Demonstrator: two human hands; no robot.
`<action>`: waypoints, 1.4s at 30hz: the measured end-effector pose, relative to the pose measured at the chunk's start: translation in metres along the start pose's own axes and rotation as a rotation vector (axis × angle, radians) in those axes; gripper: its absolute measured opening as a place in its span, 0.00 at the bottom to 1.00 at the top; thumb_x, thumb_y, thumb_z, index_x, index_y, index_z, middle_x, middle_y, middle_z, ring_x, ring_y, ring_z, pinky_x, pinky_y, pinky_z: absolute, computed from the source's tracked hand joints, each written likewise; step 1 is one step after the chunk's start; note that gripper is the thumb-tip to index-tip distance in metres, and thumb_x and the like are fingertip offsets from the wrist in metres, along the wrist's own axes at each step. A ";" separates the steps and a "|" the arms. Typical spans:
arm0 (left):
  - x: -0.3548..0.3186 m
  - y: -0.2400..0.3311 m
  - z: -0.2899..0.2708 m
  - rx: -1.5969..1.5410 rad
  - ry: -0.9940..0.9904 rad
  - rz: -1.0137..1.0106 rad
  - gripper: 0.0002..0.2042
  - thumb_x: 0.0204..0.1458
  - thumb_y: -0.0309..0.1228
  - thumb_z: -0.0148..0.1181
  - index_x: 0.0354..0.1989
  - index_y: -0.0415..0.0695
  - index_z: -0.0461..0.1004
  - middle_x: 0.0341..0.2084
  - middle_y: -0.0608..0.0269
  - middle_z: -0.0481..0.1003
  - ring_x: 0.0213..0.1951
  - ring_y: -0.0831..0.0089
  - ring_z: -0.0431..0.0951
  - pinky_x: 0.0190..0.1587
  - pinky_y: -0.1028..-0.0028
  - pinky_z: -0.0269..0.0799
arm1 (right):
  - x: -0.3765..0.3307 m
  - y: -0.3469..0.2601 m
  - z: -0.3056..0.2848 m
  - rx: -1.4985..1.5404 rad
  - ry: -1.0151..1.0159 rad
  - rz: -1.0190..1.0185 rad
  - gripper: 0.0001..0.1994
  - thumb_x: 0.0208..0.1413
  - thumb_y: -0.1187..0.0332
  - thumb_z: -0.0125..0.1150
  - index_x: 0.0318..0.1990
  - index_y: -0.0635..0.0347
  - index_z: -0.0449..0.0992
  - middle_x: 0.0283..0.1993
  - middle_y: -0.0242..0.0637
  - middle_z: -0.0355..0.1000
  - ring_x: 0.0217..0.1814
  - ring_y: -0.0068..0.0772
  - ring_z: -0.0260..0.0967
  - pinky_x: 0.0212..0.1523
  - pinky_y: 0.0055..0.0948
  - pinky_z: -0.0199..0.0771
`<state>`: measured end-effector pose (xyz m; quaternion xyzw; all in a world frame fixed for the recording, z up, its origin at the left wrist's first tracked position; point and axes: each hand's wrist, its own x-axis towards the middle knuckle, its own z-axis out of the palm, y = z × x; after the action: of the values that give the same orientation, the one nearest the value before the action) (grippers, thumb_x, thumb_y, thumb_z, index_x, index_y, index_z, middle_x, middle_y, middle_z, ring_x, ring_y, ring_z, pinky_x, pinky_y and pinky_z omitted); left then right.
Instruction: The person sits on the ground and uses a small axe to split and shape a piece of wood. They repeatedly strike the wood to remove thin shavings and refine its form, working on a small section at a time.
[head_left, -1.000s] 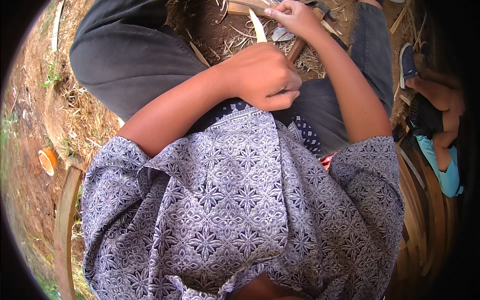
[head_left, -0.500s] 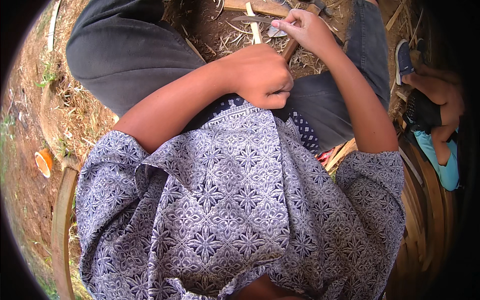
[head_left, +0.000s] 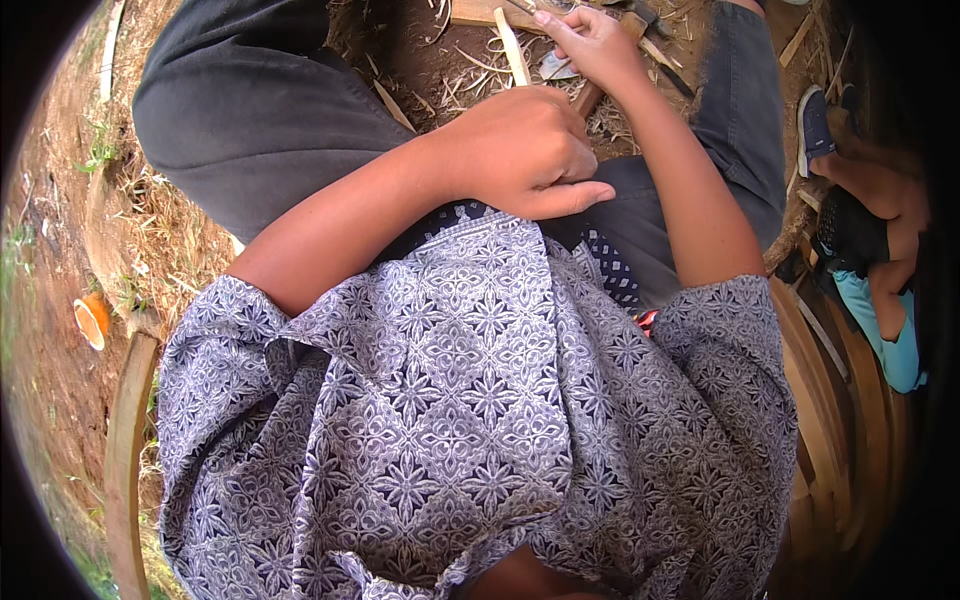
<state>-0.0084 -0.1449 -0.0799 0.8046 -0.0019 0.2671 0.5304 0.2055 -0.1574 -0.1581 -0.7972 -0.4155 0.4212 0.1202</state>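
Observation:
My left hand [head_left: 530, 152] is closed in a fist in front of my waist, its thumb stretched to the right. A pale wooden strip [head_left: 512, 48] sticks out from its far side; the part inside the fist is hidden. Farther away and to the right, my right hand [head_left: 597, 48] is closed in a pinch on a thin-bladed knife [head_left: 522, 6], partly cut off by the top edge of the picture. The knife is beyond the strip's far end. Beneath my right hand lies a brown wooden bar [head_left: 588, 98].
Wood shavings [head_left: 470, 68] litter the soil between my legs, and a board [head_left: 475, 12] lies beyond. To the right are another person's leg and dark shoe [head_left: 815, 125] and long wooden slats [head_left: 835, 430]. At left are an upright plank [head_left: 128, 450] and an orange round object [head_left: 92, 320].
My right hand has moved away from me and slightly left, taking the knife toward the top edge. My left hand has shifted slightly right, and its thumb has stretched out.

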 end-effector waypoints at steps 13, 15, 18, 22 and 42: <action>-0.003 -0.004 -0.002 0.041 -0.040 -0.027 0.20 0.60 0.37 0.57 0.16 0.43 0.71 0.14 0.58 0.69 0.23 0.52 0.71 0.34 0.56 0.67 | -0.017 -0.052 -0.015 -0.176 -0.088 -0.208 0.25 0.55 0.45 0.69 0.49 0.56 0.85 0.37 0.47 0.83 0.37 0.45 0.81 0.39 0.39 0.78; -0.001 -0.004 -0.003 0.032 -0.057 -0.031 0.20 0.61 0.38 0.57 0.16 0.44 0.71 0.14 0.58 0.69 0.22 0.52 0.70 0.33 0.56 0.67 | -0.009 -0.056 -0.005 -0.400 0.025 -0.185 0.25 0.56 0.44 0.68 0.50 0.54 0.85 0.40 0.47 0.83 0.40 0.48 0.81 0.42 0.40 0.78; -0.001 -0.006 -0.001 0.021 -0.068 -0.006 0.20 0.61 0.37 0.56 0.15 0.43 0.70 0.13 0.58 0.68 0.21 0.52 0.70 0.32 0.56 0.67 | 0.005 -0.051 0.000 -0.362 0.039 -0.099 0.27 0.55 0.41 0.67 0.49 0.54 0.85 0.44 0.50 0.82 0.44 0.51 0.80 0.47 0.41 0.77; -0.004 -0.007 0.004 0.030 -0.074 0.000 0.20 0.61 0.37 0.55 0.15 0.43 0.71 0.13 0.57 0.69 0.22 0.51 0.71 0.32 0.56 0.68 | 0.003 -0.023 0.001 -0.173 0.146 -0.268 0.25 0.54 0.44 0.70 0.48 0.56 0.84 0.40 0.47 0.83 0.41 0.47 0.81 0.47 0.40 0.77; -0.006 -0.010 0.006 0.058 -0.159 -0.036 0.22 0.60 0.38 0.54 0.13 0.43 0.70 0.13 0.55 0.70 0.22 0.49 0.73 0.31 0.54 0.68 | -0.005 -0.046 0.003 -0.252 0.135 -0.145 0.22 0.55 0.45 0.71 0.39 0.58 0.83 0.32 0.47 0.81 0.33 0.46 0.80 0.40 0.43 0.77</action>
<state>-0.0081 -0.1476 -0.0925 0.8383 -0.0219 0.1926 0.5096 0.1755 -0.1327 -0.1320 -0.8004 -0.5124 0.3013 0.0773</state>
